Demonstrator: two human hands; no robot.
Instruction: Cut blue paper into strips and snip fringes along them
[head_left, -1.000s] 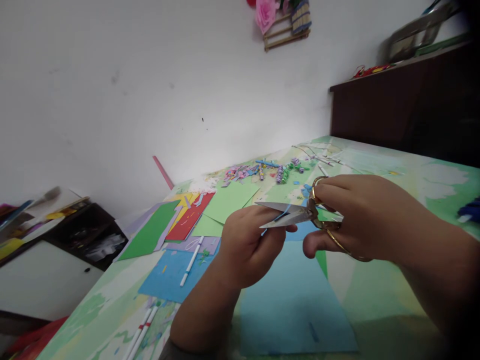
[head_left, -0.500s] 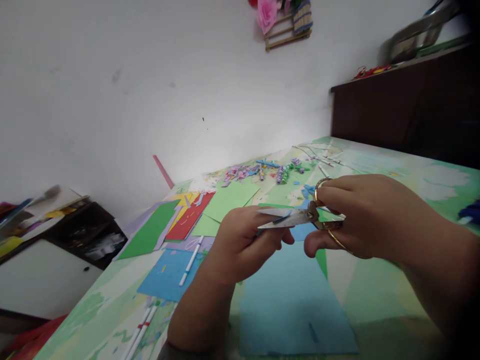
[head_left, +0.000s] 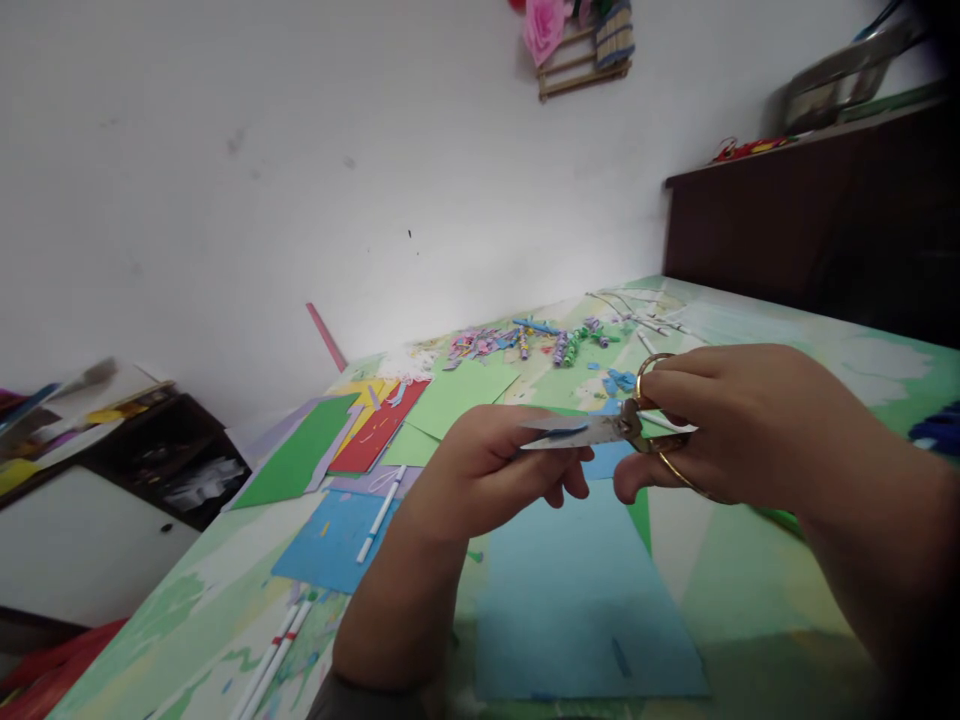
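My right hand (head_left: 727, 415) is closed on a pair of scissors (head_left: 600, 431), its fingers through the gold-coloured handle loops. The blades point left and stand slightly apart. A small blue strip (head_left: 566, 432) lies between the blades. My left hand (head_left: 487, 465) is closed just left of the blades, fingers bent around the strip's end; its grip is partly hidden by the blades. Beneath both hands lies a light blue sheet (head_left: 577, 590) with a thin dark blue strip (head_left: 622, 657) on it.
To the left are a blue sheet (head_left: 322, 545), a red sheet (head_left: 379, 430), a green sheet (head_left: 296, 455) and white sticks (head_left: 274, 655). Light green sheets (head_left: 465, 395), coloured scraps (head_left: 480, 343) and curled paper pieces (head_left: 570, 347) lie farther back. A dark cabinet (head_left: 750, 230) stands right.
The scissor blades have moved closer together around the blue strip. My hands keep nearly the same place; the whole view has shifted slightly.
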